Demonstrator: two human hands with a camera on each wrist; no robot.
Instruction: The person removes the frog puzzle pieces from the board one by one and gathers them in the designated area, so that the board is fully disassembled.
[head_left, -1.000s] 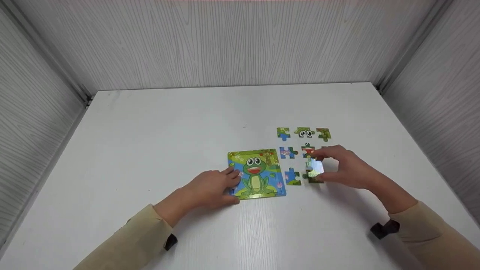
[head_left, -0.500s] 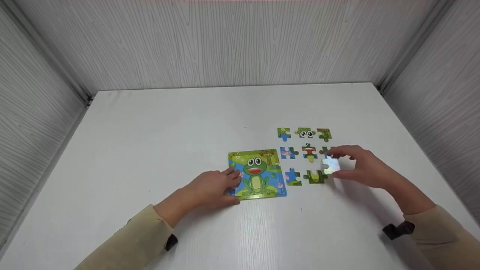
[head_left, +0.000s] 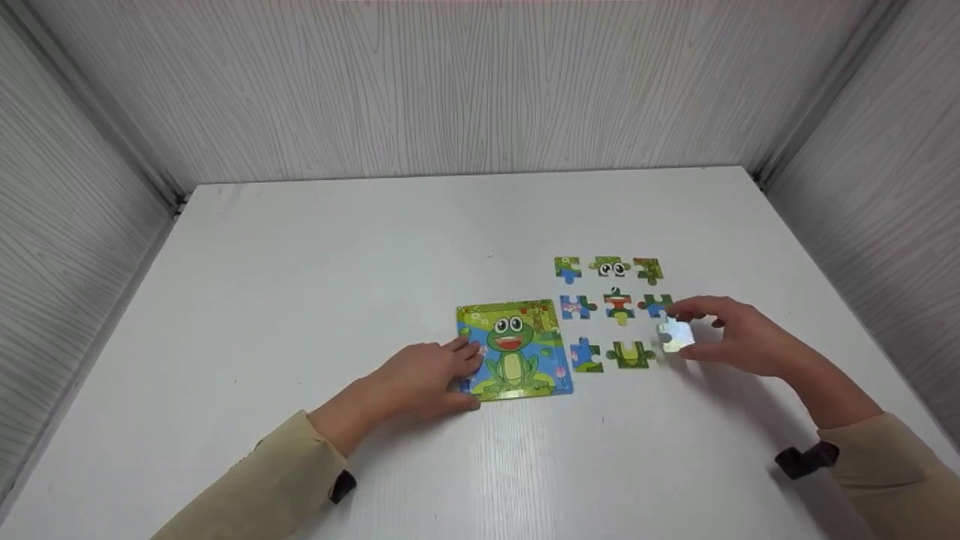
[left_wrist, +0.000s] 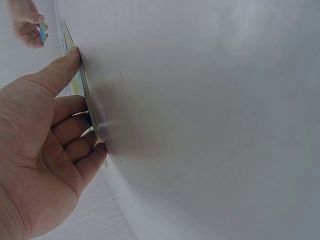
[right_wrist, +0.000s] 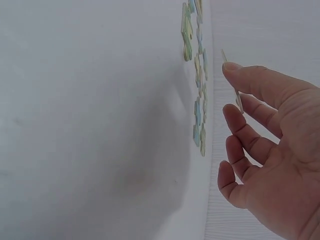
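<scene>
My left hand (head_left: pixel 427 379) rests on the left side of a square frog puzzle board (head_left: pixel 517 349). Its fingertips lie over the picture and its thumb touches the near left corner. My right hand (head_left: pixel 739 337) pinches a puzzle piece (head_left: pixel 676 336) between thumb and fingers, raised off the table; glare hides its picture. In the right wrist view the piece (right_wrist: pixel 235 90) shows nearly edge-on. To the left of it lies a frog-belly piece (head_left: pixel 631 355), and just behind it a blue and green piece (head_left: pixel 655 305).
More loose pieces lie in rows right of the board: a frog-eyes piece (head_left: pixel 611 267), a mouth piece (head_left: pixel 619 304), a blue corner piece (head_left: pixel 586 355) and several others. The white table (head_left: pixel 337 262) meets grey wood-grain panels (head_left: pixel 480 90) at the back and sides.
My right hand has moved rightward with the pinched piece, from over the frog-belly piece to right of it, uncovering the pieces beneath. My left hand and the board stay in place.
</scene>
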